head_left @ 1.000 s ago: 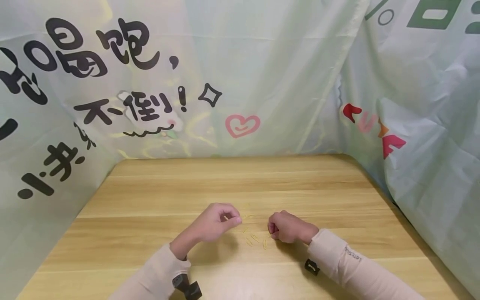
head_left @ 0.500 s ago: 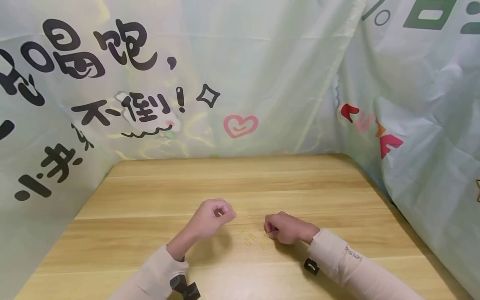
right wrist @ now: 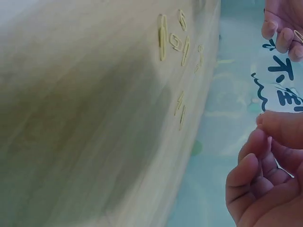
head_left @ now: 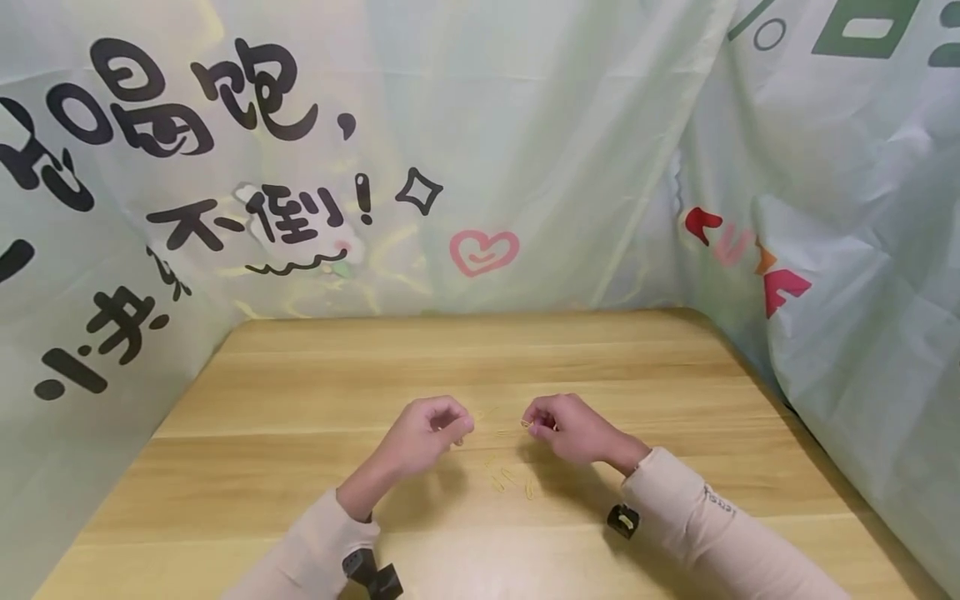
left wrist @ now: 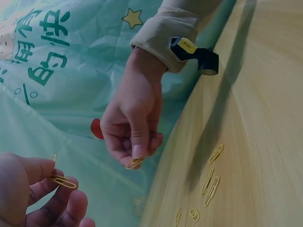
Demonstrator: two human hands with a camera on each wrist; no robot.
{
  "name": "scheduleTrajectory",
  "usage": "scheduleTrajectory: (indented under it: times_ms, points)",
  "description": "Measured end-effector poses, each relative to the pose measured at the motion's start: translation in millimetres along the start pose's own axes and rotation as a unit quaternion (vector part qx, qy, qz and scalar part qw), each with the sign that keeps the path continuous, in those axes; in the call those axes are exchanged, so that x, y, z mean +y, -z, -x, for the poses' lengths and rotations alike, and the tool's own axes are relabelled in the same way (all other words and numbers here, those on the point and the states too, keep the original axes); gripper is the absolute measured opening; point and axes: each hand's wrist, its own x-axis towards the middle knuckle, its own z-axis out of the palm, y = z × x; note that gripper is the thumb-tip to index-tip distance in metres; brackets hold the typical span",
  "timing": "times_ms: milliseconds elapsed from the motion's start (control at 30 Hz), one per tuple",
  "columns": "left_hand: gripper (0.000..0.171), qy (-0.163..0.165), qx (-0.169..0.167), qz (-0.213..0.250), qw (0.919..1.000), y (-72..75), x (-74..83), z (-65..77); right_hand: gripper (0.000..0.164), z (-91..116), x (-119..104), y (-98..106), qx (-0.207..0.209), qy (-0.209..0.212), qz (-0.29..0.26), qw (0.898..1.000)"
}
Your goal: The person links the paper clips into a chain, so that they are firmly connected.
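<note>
- Paperclips (left wrist: 65, 180) jut from the left hand (head_left: 423, 435), thumb and fingers pinching.
- Right hand (head_left: 573, 429) pinches another paperclip (left wrist: 134, 163) at its fingertips.
- Loose paperclips (left wrist: 211, 191) lie on the table (head_left: 480, 358).

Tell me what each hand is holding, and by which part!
The left hand pinches yellow paperclips, seemingly by their ends; the right hand pinches another paperclip, exact spot hidden.

head view: wood-grain tabletop (head_left: 360, 367), 6 o'clock, far corners rounded. pale green cloth (head_left: 577, 167) hung behind, creased at 3. on it: black lettering (head_left: 168, 137) at 10, four-point star outline (head_left: 419, 192) at 11, pink heart (head_left: 482, 258) at 12, green block shape (head_left: 862, 47) at 2. left wrist view: yellow star (left wrist: 132, 18) near 12.
</note>
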Motion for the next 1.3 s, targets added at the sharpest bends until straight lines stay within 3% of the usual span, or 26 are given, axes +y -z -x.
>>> scheduleTrajectory:
  times_ms: [300, 600, 767, 1000, 1133, 1300]
  points:
    - [0.012, -0.009, 0.02, 0.025, 0.9994, -2.5, -2.1, -3.2, 0.011, -6, -3, 4, 0.012, 0.031, -0.013, 0.999]
    - [0.006, 0.005, 0.032, 0.03, 0.999, -2.9, 0.9, -3.9, 0.009, -8, -14, 3, 0.041, 0.039, -0.024, 0.998]
    - [0.008, 0.019, 0.032, 0.031, 0.9988, -4.3, -0.7, -2.2, 0.009, -7, -22, -1, 0.042, 0.065, -0.031, 0.997]
    - [0.01, 0.004, 0.051, 0.029, 0.9983, -4.9, 2.0, -7.2, 0.01, -10, -32, 1, 0.068, 0.088, -0.021, 0.994]
    - [0.01, 0.017, 0.065, 0.026, 0.9974, -4.9, 2.6, -8.8, 0.011, -11, -35, 1, 0.069, 0.094, -0.022, 0.993]
    - [0.012, 0.039, 0.072, 0.057, 0.995, -5.1, 4.4, -10.1, 0.013, -13, -39, 0, 0.078, 0.107, -0.014, 0.991]
